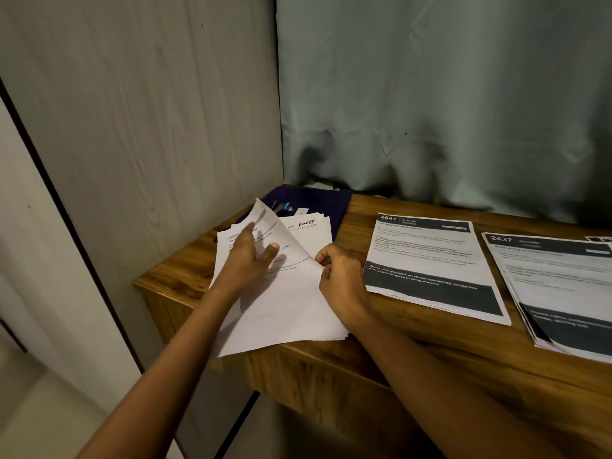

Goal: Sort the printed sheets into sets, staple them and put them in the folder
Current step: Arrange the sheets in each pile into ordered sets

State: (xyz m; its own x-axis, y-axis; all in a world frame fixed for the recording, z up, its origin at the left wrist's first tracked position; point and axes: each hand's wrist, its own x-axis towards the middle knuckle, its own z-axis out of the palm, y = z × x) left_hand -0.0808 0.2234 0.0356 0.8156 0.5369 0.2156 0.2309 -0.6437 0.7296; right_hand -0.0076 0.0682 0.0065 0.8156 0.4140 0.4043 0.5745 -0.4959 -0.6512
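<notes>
Pinching edge of top sheet (pixel 284 309) with right hand (pixel 337 276), pressing stack (pixel 314 233) with flat left hand (pixel 246 260). Thin, light, floppy: better to lift by corner.

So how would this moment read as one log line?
step: sorting | left hand: flat on white printed paper stack | right hand: pinches lifted top sheet

On white printed sheet with dark header and footer bands (pixel 430 270), mid-table: "2641" and "KITCHEN" in header; in footer band, "Drinks or ingredients on kitchen countertop, refrigerator … available space in compartments". On similar banded white sheet at far right (pixel 559 286): "2437"; remainder blurred. On plain white sheet in left pile (pixel 306 231): black handwriting, illegible.
</notes>
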